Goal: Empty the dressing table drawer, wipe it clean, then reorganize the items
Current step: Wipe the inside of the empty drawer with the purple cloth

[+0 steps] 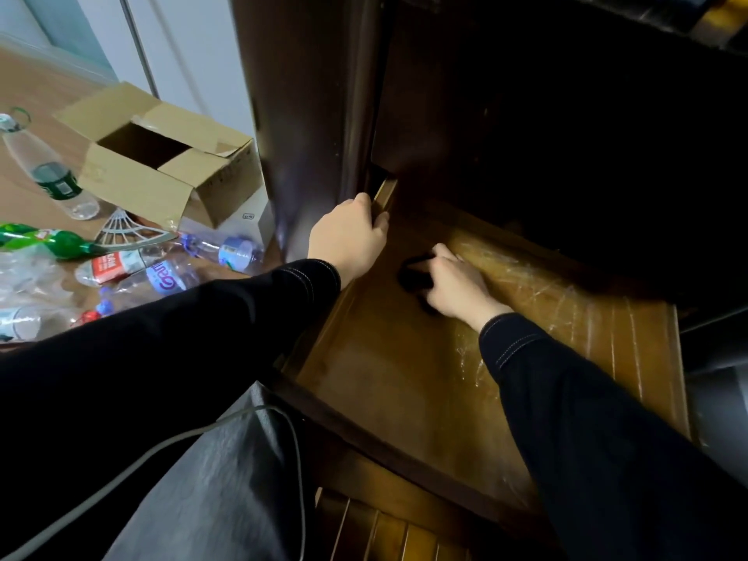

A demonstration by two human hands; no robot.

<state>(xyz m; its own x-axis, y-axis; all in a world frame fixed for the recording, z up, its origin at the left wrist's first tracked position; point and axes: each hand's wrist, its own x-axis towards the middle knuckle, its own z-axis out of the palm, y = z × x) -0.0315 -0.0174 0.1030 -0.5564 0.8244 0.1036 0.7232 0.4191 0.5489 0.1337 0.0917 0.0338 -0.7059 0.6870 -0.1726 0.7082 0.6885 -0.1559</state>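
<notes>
Your left hand point(348, 236) is up at eleven o'clock of the drawer point(384, 382), fingers hooked over the top of its left side wall, right where it meets the dark cabinet point(315, 95); that's a firm grasp. Your right hand point(457, 285) is down on the drawer floor toward twelve o'clock, fingers curled over a dark wad point(413, 273) and holding it against the wood; it's too blurred to say what it is. The drawer itself stands pulled out in front of you, its floor bare wood on the nine o'clock side, crinkled clear film point(526, 277) on the three o'clock side. Out at nine o'clock of the view, an open cardboard box point(162, 184) sits on the room floor, plastic bottles point(162, 273) lying just beside it. A grey cable point(162, 443) crosses your lap at seven o'clock
</notes>
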